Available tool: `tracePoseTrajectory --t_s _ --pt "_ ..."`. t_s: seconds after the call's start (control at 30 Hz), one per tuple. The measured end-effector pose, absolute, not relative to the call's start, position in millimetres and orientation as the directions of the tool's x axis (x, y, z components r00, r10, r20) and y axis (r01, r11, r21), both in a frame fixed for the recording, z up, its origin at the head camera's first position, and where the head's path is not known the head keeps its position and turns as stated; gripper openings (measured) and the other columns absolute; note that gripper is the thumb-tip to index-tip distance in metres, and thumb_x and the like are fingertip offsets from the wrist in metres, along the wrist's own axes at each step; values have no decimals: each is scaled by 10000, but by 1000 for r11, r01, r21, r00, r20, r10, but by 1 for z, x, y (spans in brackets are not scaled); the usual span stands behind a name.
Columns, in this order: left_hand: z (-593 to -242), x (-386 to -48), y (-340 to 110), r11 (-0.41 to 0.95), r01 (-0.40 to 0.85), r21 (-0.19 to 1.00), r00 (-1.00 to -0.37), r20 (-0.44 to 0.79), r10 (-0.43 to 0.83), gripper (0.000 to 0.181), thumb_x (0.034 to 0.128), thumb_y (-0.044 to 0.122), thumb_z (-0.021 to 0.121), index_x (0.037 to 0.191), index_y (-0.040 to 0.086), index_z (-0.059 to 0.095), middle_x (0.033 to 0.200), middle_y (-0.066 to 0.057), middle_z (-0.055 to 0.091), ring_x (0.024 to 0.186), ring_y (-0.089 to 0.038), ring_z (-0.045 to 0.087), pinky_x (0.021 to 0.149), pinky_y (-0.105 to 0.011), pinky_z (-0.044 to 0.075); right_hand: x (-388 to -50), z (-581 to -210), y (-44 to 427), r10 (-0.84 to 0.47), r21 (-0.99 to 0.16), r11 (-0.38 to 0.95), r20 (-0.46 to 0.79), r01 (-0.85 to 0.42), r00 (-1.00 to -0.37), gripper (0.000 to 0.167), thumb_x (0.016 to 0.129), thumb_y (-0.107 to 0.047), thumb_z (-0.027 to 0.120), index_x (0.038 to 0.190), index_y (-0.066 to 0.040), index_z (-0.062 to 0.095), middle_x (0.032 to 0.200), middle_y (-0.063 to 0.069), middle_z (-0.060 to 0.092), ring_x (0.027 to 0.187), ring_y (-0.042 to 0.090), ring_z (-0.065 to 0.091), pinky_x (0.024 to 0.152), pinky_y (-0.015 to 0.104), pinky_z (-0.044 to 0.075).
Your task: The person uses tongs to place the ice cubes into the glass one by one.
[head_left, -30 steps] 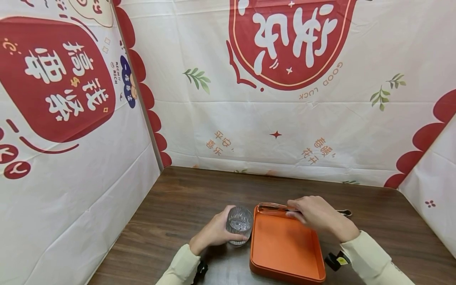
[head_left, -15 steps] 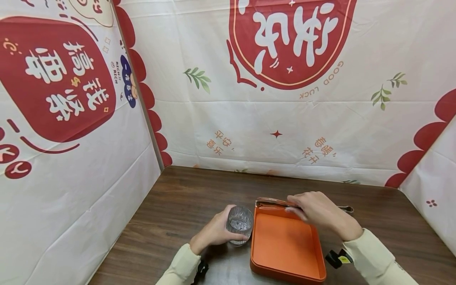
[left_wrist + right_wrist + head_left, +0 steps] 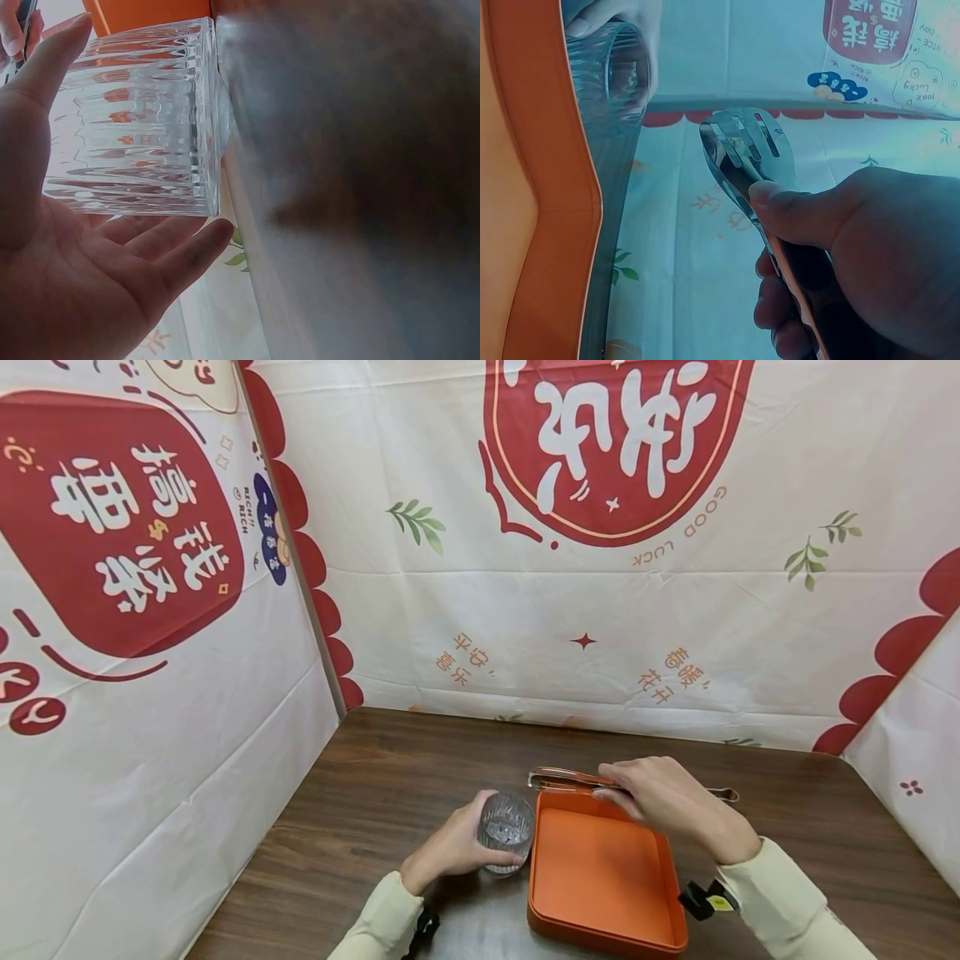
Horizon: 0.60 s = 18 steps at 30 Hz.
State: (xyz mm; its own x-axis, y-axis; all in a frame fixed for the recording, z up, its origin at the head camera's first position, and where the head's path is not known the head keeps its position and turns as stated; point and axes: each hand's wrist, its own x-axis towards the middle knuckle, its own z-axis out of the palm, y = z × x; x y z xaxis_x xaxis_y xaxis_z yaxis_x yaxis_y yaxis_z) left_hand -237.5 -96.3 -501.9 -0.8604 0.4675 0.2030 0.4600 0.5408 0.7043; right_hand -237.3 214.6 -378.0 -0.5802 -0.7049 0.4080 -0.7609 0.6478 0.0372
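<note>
My left hand [image 3: 450,843] holds a clear ribbed drinking glass [image 3: 506,831] that stands upright on the table against the left side of the tray. In the left wrist view the thumb lies on one side of the glass [image 3: 142,120] and the fingers on the other. Above the far edge of the orange square tray [image 3: 600,877], my right hand [image 3: 660,793] grips metal tongs [image 3: 562,779] by their middle. The slotted heads of the tongs [image 3: 746,146] point left and hold nothing; their looped end sticks out to the right of the hand.
The dark wooden table [image 3: 375,777] runs back to a printed white cloth wall [image 3: 585,602]. More cloth hangs at the left and right sides. The tray's raised rim lies between the two hands.
The right hand and the tongs have risen from the tray's far corner and shifted slightly left and back, now over its rim. The left hand and glass have stayed put.
</note>
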Motion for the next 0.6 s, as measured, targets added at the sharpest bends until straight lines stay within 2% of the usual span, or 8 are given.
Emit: tracePoseTrajectory --t_s 0.2,0.6 --pt "-501 -238 -96 549 442 710 -869 186 459 904 682 467 895 1371 115 428 1182 -75 638 1058 -186 618 927 -348 505 -237 -377 210 -715 39 630 420 -776 -559 350 887 -255 740 740 -225 424 616 -201 264 506 -42 284 493 190 259" --pt "-500 -236 -96 549 446 707 -867 190 460 902 680 457 899 1371 122 425 1185 -89 638 1056 -203 622 924 -344 504 -236 -380 201 -721 18 628 391 -778 -572 328 920 -276 707 746 -231 432 609 -192 291 495 -41 300 486 193 269"
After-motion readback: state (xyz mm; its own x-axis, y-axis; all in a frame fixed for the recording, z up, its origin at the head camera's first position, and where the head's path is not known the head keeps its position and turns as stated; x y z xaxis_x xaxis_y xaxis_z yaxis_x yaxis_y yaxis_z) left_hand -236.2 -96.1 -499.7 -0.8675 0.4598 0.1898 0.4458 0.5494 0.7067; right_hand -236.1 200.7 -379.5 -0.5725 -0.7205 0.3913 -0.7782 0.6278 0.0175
